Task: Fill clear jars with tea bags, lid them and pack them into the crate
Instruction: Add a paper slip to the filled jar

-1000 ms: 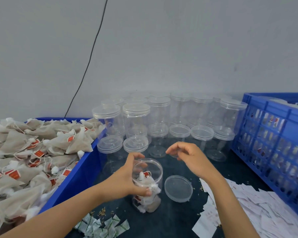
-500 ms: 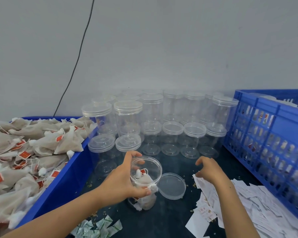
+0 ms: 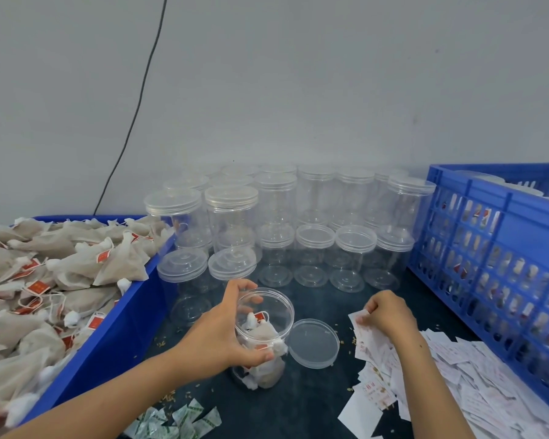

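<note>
An open clear jar (image 3: 268, 315) holding several tea bags stands on the dark table in front of me. My left hand (image 3: 225, 331) grips it around the upper wall. Its clear lid (image 3: 313, 343) lies flat on the table just to the right, touching the jar. My right hand (image 3: 385, 315) pinches a white paper slip (image 3: 360, 320) at the edge of the slip pile (image 3: 457, 375). Loose tea bags (image 3: 61, 270) with red tags fill the blue bin (image 3: 121, 334) on the left. The blue crate (image 3: 495, 248) on the right holds filled jars.
Many empty lidded clear jars (image 3: 286, 229) are stacked two high against the grey wall. Small green-and-white sachets (image 3: 178, 423) lie near the front edge. A black cable (image 3: 133, 112) runs down the wall. Crumbs are scattered on the table.
My right hand moved from above the jar to the right and down onto the paper slips and took hold of one. My left hand kept its grip on the jar.
</note>
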A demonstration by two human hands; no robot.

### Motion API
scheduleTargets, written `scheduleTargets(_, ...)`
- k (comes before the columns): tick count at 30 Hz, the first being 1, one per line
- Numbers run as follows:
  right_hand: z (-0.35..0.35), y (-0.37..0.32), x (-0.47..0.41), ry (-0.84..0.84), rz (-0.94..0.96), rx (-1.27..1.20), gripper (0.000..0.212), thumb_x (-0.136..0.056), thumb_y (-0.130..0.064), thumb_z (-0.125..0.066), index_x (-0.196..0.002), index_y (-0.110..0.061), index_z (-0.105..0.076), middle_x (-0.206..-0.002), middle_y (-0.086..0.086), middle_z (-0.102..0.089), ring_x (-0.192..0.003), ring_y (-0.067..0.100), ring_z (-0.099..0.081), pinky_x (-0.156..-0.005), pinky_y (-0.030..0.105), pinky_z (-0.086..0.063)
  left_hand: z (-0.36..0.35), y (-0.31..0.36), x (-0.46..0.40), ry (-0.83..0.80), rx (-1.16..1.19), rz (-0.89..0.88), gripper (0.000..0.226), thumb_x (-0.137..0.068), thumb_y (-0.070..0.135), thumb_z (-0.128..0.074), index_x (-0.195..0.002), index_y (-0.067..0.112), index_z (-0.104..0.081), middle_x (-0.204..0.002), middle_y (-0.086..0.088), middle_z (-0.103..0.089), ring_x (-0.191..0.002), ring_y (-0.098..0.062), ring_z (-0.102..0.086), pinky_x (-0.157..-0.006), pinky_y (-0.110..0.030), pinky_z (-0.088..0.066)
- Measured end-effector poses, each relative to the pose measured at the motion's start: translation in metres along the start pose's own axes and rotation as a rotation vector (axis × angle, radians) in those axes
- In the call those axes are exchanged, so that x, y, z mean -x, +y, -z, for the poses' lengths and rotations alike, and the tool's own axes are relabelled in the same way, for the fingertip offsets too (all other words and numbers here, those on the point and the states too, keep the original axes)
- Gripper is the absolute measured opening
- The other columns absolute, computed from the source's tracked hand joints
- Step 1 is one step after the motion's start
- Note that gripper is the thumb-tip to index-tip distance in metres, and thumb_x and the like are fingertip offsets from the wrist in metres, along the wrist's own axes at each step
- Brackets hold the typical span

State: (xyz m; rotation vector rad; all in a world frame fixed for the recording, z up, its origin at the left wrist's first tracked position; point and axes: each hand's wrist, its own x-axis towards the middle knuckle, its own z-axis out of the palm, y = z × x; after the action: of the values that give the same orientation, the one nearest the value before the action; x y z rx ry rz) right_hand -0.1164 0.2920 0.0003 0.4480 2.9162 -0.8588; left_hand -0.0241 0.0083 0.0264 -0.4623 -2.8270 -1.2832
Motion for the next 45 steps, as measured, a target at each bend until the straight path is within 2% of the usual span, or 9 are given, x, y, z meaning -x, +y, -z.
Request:
scheduleTargets(7, 0.008, -0.007, 0.002, 0.237, 0.182, -0.160, 0.041, -0.090, -0.028, -0.065, -0.059, -0.012, -0.042, -0.059, 0.004, -0.048, -0.052, 0.018, -0.044, -0.052, 0.028, -0.032, 0.000, -0.002, 0.000, -0.003, -0.011, -0.003, 0.086, -0.062, 0.050, -0.084, -0.124, 0.048, -0.024, -0.127, 0.028, -0.051, -0.119, 0.005, -0.051, -0.104, -0.032, -0.045)
scheduleTargets(11, 0.019, -0.036, 0.021, 0.086, 0.377, -0.523, 0.024, -0.089, -0.021, -0.066, -0.076, -0.003, -0.058, -0.065, 0.008, -0.063, -0.042, 0.008, -0.050, -0.048, 0.022, -0.040, 0.000, 0.000, 0.000, -0.002, -0.010, -0.008, 0.086, -0.062, 0.050, -0.083, -0.124, 0.050, -0.024, -0.128, 0.029, -0.051, -0.119, 0.006, -0.051, -0.105, -0.032, -0.044)
scheduleTargets(14, 0.021, -0.067, 0.048, -0.080, 0.561, -0.581, 0.013, -0.083, -0.016, -0.073, -0.088, -0.019, -0.062, -0.074, -0.004, -0.072, -0.051, 0.003, -0.061, -0.047, 0.013, -0.042, 0.000, 0.002, 0.001, -0.001, -0.017, -0.022, 0.087, -0.061, 0.052, -0.083, -0.125, 0.050, -0.024, -0.129, 0.029, -0.051, -0.119, 0.006, -0.051, -0.106, -0.032, -0.044)
scheduleTargets(19, 0.007, -0.097, 0.087, -0.214, 0.821, -0.339, 0.036, -0.070, -0.018, -0.082, -0.085, -0.028, -0.052, -0.070, -0.005, -0.071, -0.059, 0.001, -0.062, -0.056, 0.014, -0.048, -0.001, 0.004, 0.001, 0.019, -0.045, -0.063, 0.086, -0.063, 0.043, -0.086, -0.127, 0.040, -0.029, -0.124, 0.025, -0.056, -0.113, 0.005, -0.055, -0.101, -0.033, -0.046)
scheduleTargets(22, -0.001, -0.103, 0.095, -0.206, 0.905, -0.144, 0.018, -0.076, -0.015, -0.076, -0.080, -0.022, -0.060, -0.076, -0.002, -0.071, -0.072, 0.009, -0.066, -0.073, 0.028, -0.053, -0.003, 0.003, 0.002, 0.022, -0.079, -0.088, 0.086, -0.063, 0.043, -0.085, -0.128, 0.040, -0.028, -0.122, 0.024, -0.057, -0.112, 0.005, -0.055, -0.098, -0.033, -0.048)
scheduleTargets(30, -0.010, -0.116, 0.106, -0.053, 1.114, 0.433, 0.022, -0.090, -0.015, -0.052, -0.108, -0.019, -0.064, -0.101, 0.001, -0.066, -0.098, 0.019, -0.054, -0.089, 0.031, -0.031, -0.003, 0.001, 0.001, 0.033, -0.104, -0.112, 0.087, -0.060, 0.047, -0.083, -0.124, 0.046, -0.025, -0.118, 0.023, -0.056, -0.108, 0.004, -0.056, -0.093, -0.032, -0.049)
scheduleTargets(35, -0.006, -0.112, 0.104, -0.079, 1.110, 0.141, 0.015, -0.083, -0.012, -0.064, -0.095, -0.022, -0.064, -0.083, -0.015, -0.054, -0.079, 0.007, -0.050, -0.075, 0.025, -0.039, -0.003, -0.001, 0.001, 0.047, -0.088, -0.114, 0.083, -0.061, 0.048, -0.083, -0.121, 0.046, -0.026, -0.108, 0.026, -0.059, -0.101, 0.002, -0.059, -0.088, -0.032, -0.051)
scheduleTargets(39, 0.006, -0.100, 0.091, -0.149, 1.057, -0.182, 0.017, -0.083, -0.014, -0.070, -0.091, -0.029, -0.070, -0.092, -0.017, -0.064, -0.080, 0.001, -0.058, -0.074, 0.014, -0.045, -0.005, 0.000, 0.000, 0.047, -0.093, -0.104, 0.088, -0.061, 0.051, -0.083, -0.122, 0.052, -0.020, -0.120, 0.033, -0.053, -0.112, 0.012, -0.052, -0.098, -0.027, -0.047)
scheduleTargets(45, 0.017, -0.080, 0.062, 0.149, 0.817, -0.279, 0.021, -0.085, -0.016, -0.069, -0.089, -0.035, -0.062, -0.091, -0.022, -0.063, -0.085, -0.001, -0.061, -0.080, 0.017, -0.052, -0.005, 0.000, 0.001, 0.037, -0.122, -0.093, 0.094, -0.058, 0.059, -0.080, -0.125, 0.051, -0.015, -0.129, 0.030, -0.050, -0.120, 0.009, -0.047, -0.105, -0.031, -0.042)
